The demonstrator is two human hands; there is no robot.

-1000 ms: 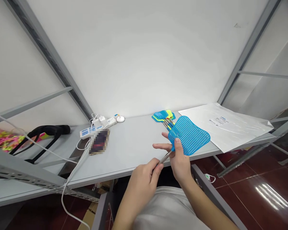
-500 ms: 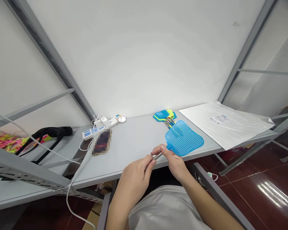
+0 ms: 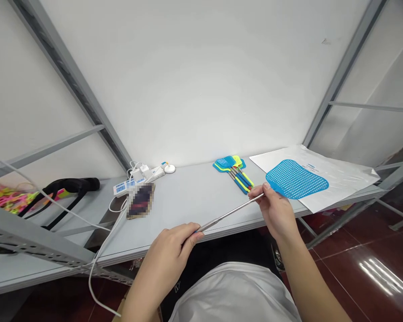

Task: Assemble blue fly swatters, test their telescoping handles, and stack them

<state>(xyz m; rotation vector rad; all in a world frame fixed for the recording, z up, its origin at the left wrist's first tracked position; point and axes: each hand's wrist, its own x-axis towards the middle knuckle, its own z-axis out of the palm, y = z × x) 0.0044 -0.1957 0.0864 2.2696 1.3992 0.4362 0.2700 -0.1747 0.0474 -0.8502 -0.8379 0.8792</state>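
Both my hands hold one blue fly swatter [image 3: 297, 180] with a perforated head and a thin telescopic metal rod. My right hand [image 3: 276, 209] is closed where the rod meets the head, which hangs over the white bag at the right. Lower and to the left, my left hand [image 3: 174, 246] is closed around the handle end, hiding most of the grip. Between the hands the silver rod shows, drawn out long. Behind it, a small pile of folded fly swatters [image 3: 240, 179] in blue and yellow lies on the shelf board, handles toward me.
A white plastic bag [image 3: 342, 179] with a label lies flat at the right. To the left are a blurred phone-like object [image 3: 140, 201], a power strip [image 3: 124, 187] with chargers, and a white cable [image 3: 93, 277] hanging down. Beyond an upright is a black strap-like item [image 3: 74, 185].
My hands have moved apart, and the swatter's rod has lengthened between them. The blue head has shifted right and slightly up, over the white bag.
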